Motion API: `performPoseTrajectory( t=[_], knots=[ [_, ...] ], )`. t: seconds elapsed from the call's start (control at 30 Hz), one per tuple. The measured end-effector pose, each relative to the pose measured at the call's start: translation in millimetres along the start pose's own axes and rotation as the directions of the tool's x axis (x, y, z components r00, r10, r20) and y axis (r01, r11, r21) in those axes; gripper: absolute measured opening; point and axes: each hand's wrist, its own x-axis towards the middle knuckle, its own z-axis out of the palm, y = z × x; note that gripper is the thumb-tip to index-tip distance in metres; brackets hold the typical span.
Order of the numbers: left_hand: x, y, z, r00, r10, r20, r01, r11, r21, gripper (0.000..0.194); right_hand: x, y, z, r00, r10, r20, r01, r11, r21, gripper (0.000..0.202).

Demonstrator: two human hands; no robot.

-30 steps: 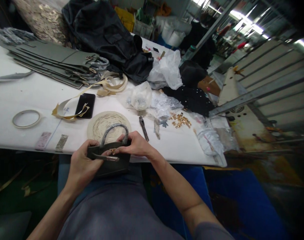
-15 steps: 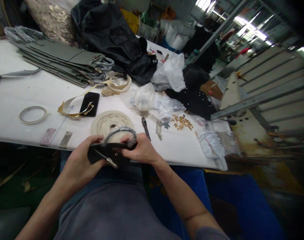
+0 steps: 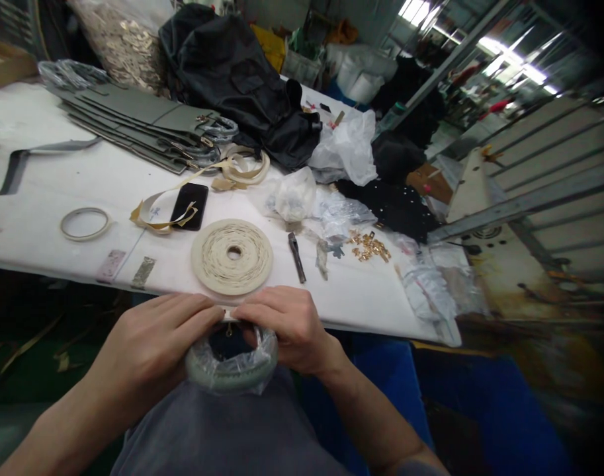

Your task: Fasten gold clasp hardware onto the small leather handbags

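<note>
Far left on the white table point(image 3: 43, 192): dark grey strap lying flat point(image 3: 18, 165); thin pale ring of tape point(image 3: 85, 223) nearer the front edge; two small flat swatches point(image 3: 128, 268) just beside the edge; behind them a stack of flat grey-green bag panels point(image 3: 128, 116) with wrapped handles at its right end.

Left hand point(image 3: 150, 347): below the table edge, over the lap; fingers point(image 3: 192, 314) pressed together and curled, tips pinching the top of the small dark bag piece with plastic-wrapped grey curved handle point(image 3: 229, 370); the bag body is mostly hidden under both hands, only the wrapped handle loop and a dark patch inside it show; it sits on the lap, just in front of the table edge.

Centre of table: black phone point(image 3: 189, 205) with a tan ribbon strip point(image 3: 155, 215) draped across it; flat cream spool of coiled cord point(image 3: 232, 256) just beyond the fingertips, not touching them; black jacket heap point(image 3: 237, 73) at the back.

Right hand point(image 3: 286, 327): thumb and forefinger meet the left fingertips at the same spot on the bag top; remaining fingers folded down over the handle; what sits between the tips I cannot tell, too small.

Right of that: dark metal punch tool point(image 3: 297, 256); clear plastic bags point(image 3: 331, 215); pile of small gold metal fittings point(image 3: 368, 246); white plastic bag point(image 3: 348, 145); grey metal rails point(image 3: 530, 192) at far right.
</note>
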Motion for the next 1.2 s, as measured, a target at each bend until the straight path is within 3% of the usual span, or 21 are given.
performPoseTrajectory(
  t=[0.33, 0.53, 0.9, 1.1, 1.2],
  knots=[
    [-14, -1, 7.4, 0.997, 0.071, -0.027, -0.068, 0.993, 0.094, 0.026, -12, -4, 8, 0.999, -0.024, -0.032, 0.023, 0.998, -0.060, 0.018],
    [-27, -5, 11.4, 0.973, 0.211, -0.097, -0.207, 0.977, 0.044, 0.029, -12, -8, 5, 0.999, -0.032, -0.032, 0.032, 0.999, -0.003, 0.017],
    [-29, 5, 5.8, 0.990, 0.125, -0.058, -0.126, 0.992, -0.011, 0.031, -22, -12, 3, 0.979, -0.186, -0.077, 0.183, 0.982, -0.045, 0.024],
    [-25, 1, 13.3, 0.979, 0.174, -0.102, -0.173, 0.985, 0.023, 0.025, -17, -9, 0, 0.997, -0.081, 0.014, 0.082, 0.996, -0.043, 0.022],
    [-26, 4, 13.1, 0.982, 0.177, -0.069, -0.174, 0.984, 0.040, 0.025, -19, -10, 0, 0.994, -0.105, -0.010, 0.104, 0.994, -0.025, 0.020]
  ],
)
